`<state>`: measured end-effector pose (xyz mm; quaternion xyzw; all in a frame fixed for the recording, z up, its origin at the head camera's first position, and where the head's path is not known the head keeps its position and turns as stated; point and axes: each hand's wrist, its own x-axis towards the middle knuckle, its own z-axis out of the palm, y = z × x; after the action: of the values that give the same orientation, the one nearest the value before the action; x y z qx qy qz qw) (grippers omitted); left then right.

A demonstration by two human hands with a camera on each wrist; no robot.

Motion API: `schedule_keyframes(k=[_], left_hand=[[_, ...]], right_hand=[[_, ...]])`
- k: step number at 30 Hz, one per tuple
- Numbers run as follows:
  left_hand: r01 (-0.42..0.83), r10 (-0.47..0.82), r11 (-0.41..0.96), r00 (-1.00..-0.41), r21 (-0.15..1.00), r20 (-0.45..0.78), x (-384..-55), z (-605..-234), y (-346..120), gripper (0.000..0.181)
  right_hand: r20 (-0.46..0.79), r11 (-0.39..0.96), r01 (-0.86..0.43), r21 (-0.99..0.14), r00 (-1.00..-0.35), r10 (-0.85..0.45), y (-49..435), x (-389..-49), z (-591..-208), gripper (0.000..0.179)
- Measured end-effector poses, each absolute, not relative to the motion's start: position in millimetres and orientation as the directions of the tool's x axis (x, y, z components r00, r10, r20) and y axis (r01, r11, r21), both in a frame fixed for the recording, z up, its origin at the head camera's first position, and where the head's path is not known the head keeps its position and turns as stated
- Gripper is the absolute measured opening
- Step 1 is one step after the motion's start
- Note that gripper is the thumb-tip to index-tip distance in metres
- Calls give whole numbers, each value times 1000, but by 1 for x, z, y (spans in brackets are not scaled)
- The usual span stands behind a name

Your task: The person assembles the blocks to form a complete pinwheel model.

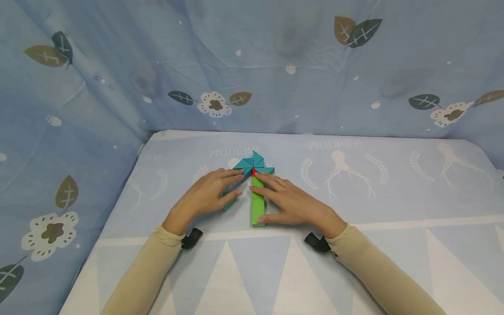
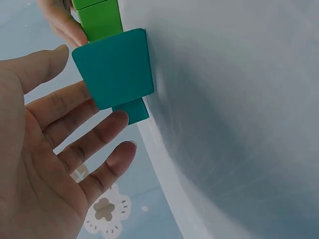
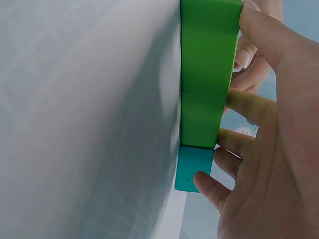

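Note:
Several teal triangular blocks [image 1: 257, 160] lie in a pinwheel shape, with a small red piece [image 1: 253, 171] at their lower middle. Below it, green blocks [image 1: 257, 212] stand end to end in a straight stem. My left hand [image 1: 208, 191] is at the pinwheel's left side, fingertips by its lower-left blade. Under the left thumb shows another teal block [image 1: 230, 204], partly covered. My right hand [image 1: 295, 201] rests along the stem's right side, fingers extended on the green blocks and thumb near the bottom end. In the right wrist view, its little finger touches a teal block [image 3: 192, 169].
A pale patterned cloth [image 1: 393, 188] covers the table. Behind and to the left hangs a blue curtain [image 1: 275, 87] with leaf and flower prints. A black wrist device [image 1: 191, 239] is at the left wrist, another black device [image 1: 316, 242] at the right.

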<state>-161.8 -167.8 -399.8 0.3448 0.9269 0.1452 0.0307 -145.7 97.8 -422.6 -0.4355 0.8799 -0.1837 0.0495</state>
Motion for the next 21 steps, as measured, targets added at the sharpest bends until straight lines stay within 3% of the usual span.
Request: schedule_keyframes(k=[8, 13, 21], left_hand=[[569, 610, 720, -792, 399, 28, -162, -378, -189, 44], [512, 623, 688, -780, 514, -56, -165, -367, -208, 45], [457, 639, 693, -747, 557, -182, -165, -369, -205, 48]], right_hand=[[52, 564, -739, -368, -622, -781, 98, -146, -423, 83], [58, 564, -740, -367, -624, -779, 97, -146, -423, 82], [58, 559, -735, -385, -624, -780, 97, -145, -423, 82]])
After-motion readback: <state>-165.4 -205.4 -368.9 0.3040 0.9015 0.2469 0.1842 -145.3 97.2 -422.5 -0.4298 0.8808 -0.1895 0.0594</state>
